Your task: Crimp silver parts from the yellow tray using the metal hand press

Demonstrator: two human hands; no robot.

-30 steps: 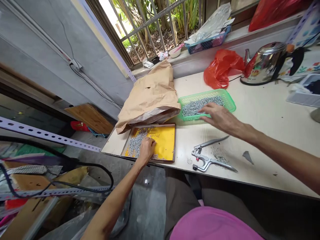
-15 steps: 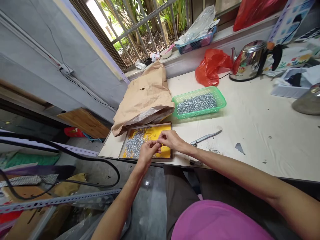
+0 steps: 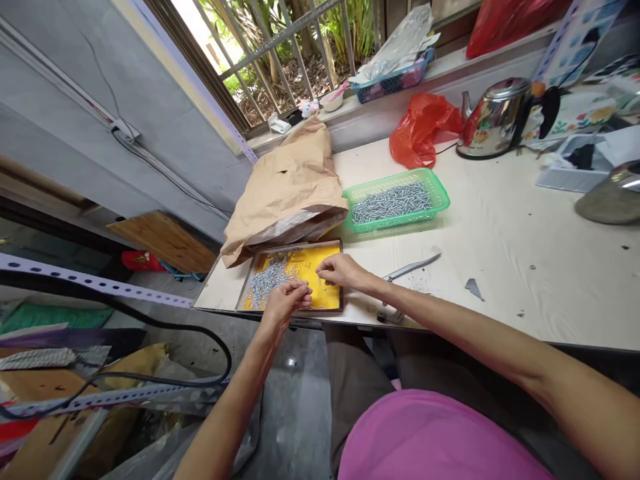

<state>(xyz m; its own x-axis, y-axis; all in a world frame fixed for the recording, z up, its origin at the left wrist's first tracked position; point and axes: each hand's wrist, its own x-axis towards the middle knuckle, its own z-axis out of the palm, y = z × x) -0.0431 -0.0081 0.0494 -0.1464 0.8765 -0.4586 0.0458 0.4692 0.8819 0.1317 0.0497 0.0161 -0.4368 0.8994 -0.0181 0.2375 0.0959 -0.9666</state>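
Note:
Over a shallow tray with a yellow bottom (image 3: 324,253) are both hands. A heap of small silvery metal pieces, like screws or pins (image 3: 270,280), covers the tray's left part. My left hand (image 3: 287,301) is closed in a pinch at the heap's right edge; a tiny bit shows at its fingertips, too small to name. My right hand (image 3: 343,270) is also pinched, above the yellow bottom on the right. Small pieces show just below its fingertips; whether it holds one is unclear. The two hands are apart.
Behind the tray lies a large brown paper bag (image 3: 287,180). A green basket (image 3: 437,193) holds many similar metal pieces. Grey-handled tweezers or pliers (image 3: 413,267) lie right of my right hand. Further back are a red plastic bag (image 3: 423,130) and a steel kettle (image 3: 493,123).
My hands, fingertips together half a second ago, have separated. My left hand has moved left and slightly down relative to the tray; my right stays over the tray's right side.

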